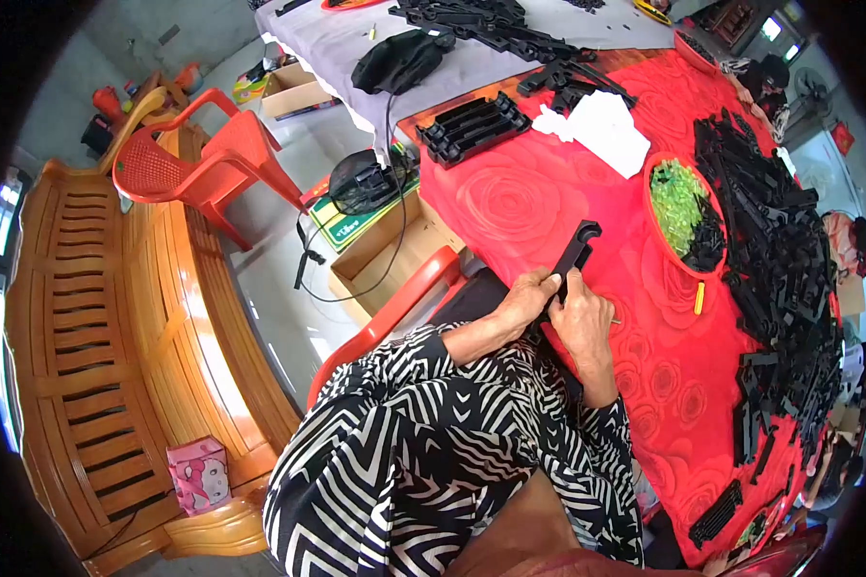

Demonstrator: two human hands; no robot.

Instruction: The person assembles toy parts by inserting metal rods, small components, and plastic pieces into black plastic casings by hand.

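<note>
Between my two hands is a long black plastic part (575, 248) with a hooked upper end, tilted up and to the right above the table edge. My left hand (531, 300) is closed around its lower end from the left, thumb along it. From the right, my right hand (583, 322) grips the same part, with a thin yellowish tip showing beside its fingers; what that belongs to is hidden. To the right stands a red-rimmed basket (652, 223) with light green plastic pieces (675, 204) and small black pieces (708, 238).
A large heap of black plastic parts (779, 250) covers the table's right side. Stacked black parts (473, 130) and a white paper (611, 135) lie on the red tablecloth (510, 197). A yellow stick (700, 298) lies below the basket. A red chair (202, 159) and wooden bench (164, 288) stand left.
</note>
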